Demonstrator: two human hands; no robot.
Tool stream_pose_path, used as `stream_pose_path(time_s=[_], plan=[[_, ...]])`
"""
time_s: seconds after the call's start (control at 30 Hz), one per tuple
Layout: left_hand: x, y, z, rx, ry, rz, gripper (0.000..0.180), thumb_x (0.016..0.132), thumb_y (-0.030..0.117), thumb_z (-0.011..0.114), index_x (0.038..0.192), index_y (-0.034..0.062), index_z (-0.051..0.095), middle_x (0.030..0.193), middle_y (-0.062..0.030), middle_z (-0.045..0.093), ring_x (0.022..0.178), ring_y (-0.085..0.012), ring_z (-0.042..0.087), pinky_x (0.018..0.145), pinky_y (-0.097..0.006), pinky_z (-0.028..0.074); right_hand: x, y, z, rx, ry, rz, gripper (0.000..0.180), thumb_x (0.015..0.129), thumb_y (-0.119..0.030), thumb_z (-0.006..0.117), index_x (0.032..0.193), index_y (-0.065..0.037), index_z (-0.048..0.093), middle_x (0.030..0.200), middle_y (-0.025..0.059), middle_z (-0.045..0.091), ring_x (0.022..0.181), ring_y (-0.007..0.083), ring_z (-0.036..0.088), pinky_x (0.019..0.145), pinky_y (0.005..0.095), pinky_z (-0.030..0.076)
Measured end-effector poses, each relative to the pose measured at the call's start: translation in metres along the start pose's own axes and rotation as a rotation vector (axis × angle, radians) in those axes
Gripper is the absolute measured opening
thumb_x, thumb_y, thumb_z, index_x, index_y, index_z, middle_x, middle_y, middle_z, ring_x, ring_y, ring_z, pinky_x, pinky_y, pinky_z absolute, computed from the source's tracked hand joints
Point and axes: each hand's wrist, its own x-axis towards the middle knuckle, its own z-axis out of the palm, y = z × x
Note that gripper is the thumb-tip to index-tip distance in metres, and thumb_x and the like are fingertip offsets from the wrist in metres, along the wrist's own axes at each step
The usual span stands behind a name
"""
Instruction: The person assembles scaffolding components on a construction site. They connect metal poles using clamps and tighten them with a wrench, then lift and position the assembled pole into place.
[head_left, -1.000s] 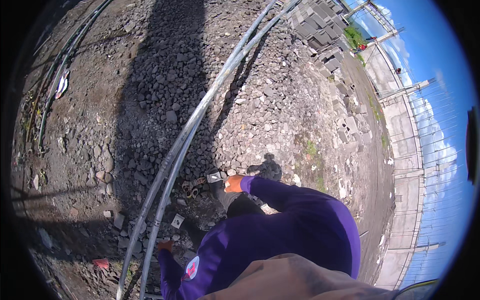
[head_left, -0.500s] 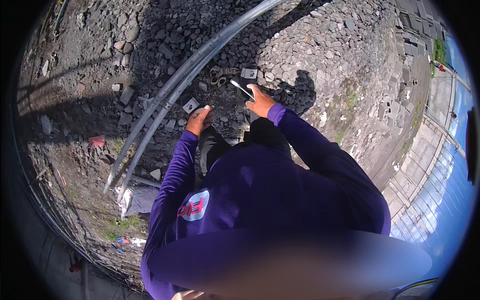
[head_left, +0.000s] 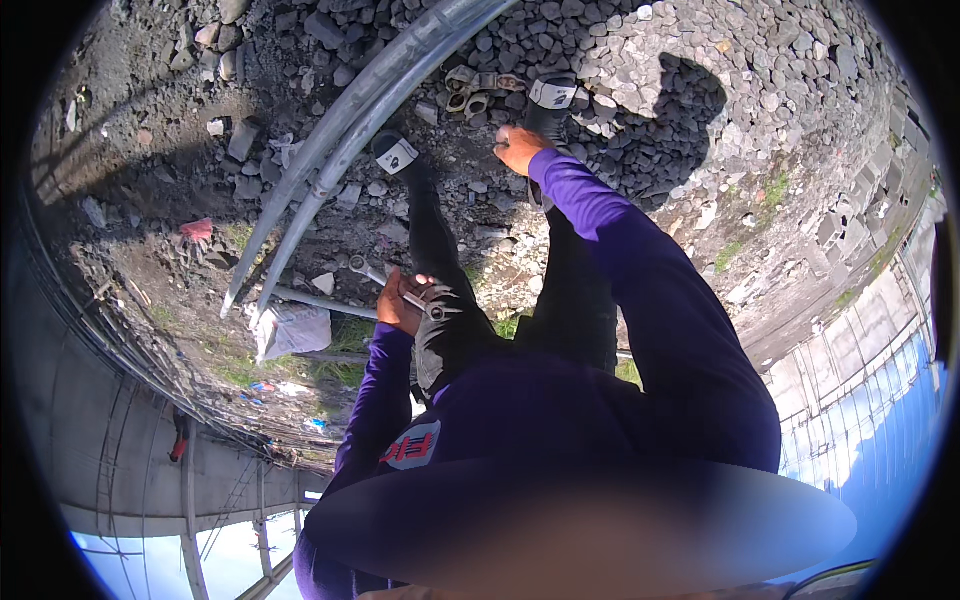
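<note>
Over grey gravel beside long grey metal pipes [head_left: 340, 130], left hand [head_left: 400, 305] grips a silver metal wrench [head_left: 385, 280] at the thigh. Right hand [head_left: 520, 148] reaches toward metal clamps [head_left: 470, 90] by the boots; its finger state can't be told.

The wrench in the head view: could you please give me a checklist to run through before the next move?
1. Wrench firmly gripped in the left hand: ok, the fingers are closed round its handle.
2. Right hand free: cannot tell, its palm is hidden.
3. Metal clamps near the right hand: ok, they lie on the gravel just beyond it.
4. Footing: not ok, both boots stand on loose, uneven stones.
5. Grey pipes clear of the boots: cannot tell, one boot stands right beside them.
</note>
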Motion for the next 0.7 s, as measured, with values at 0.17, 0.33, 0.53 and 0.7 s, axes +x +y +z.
stream_pose_path(time_s=[0.17, 0.33, 0.53, 0.7], plan=[[0.007, -0.033, -0.007, 0.075, 0.071, -0.138, 0.042, 0.102, 0.048, 0.059, 0.082, 0.0113, 0.055, 0.086, -0.0100, 0.070, 0.098, -0.0300, 0.070, 0.094, -0.046, 0.053, 0.135, 0.020, 0.020, -0.071, -0.084, 0.044, 0.063, 0.093, -0.035, 0.067, 0.148, -0.011, 0.047, 0.131, 0.0236, 0.065, 0.122, 0.0371, 0.063, 0.101, 0.0453, 0.051], [0.025, -0.037, -0.011, 0.077, 0.063, -0.139, 0.041, 0.102, 0.050, 0.058, 0.089, 0.0103, 0.059, 0.088, -0.0087, 0.071, 0.099, -0.0295, 0.070, 0.096, -0.048, 0.052, 0.214, -0.003, 0.064, 0.162, -0.101, 0.031, 0.078, 0.096, -0.037, 0.065, 0.160, -0.015, 0.026, 0.141, 0.0215, 0.059, 0.125, 0.0359, 0.062, 0.105, 0.0471, 0.050], [0.035, -0.029, -0.026, 0.056, 0.040, -0.153, 0.039, 0.103, 0.047, 0.056, 0.094, 0.0096, 0.062, 0.091, -0.0081, 0.070, 0.101, -0.0290, 0.069, 0.097, -0.047, 0.052, 0.229, 0.013, 0.096, 0.050, -0.035, 0.090, 0.057, 0.098, -0.039, 0.062, 0.146, -0.014, 0.047, 0.138, 0.0162, 0.061, 0.122, 0.0367, 0.063, 0.103, 0.0489, 0.051], [0.042, -0.031, -0.034, -0.076, -0.033, -0.127, 0.045, 0.104, 0.046, 0.055, 0.076, 0.0102, 0.058, 0.086, -0.0106, 0.070, 0.095, -0.0303, 0.070, 0.096, -0.048, 0.052, 0.213, 0.035, 0.110, -0.196, -0.018, 0.040, 0.039, 0.100, -0.033, 0.059, 0.134, -0.014, 0.058, 0.122, 0.0160, 0.070, 0.113, 0.0360, 0.068, 0.093, 0.0497, 0.056]])
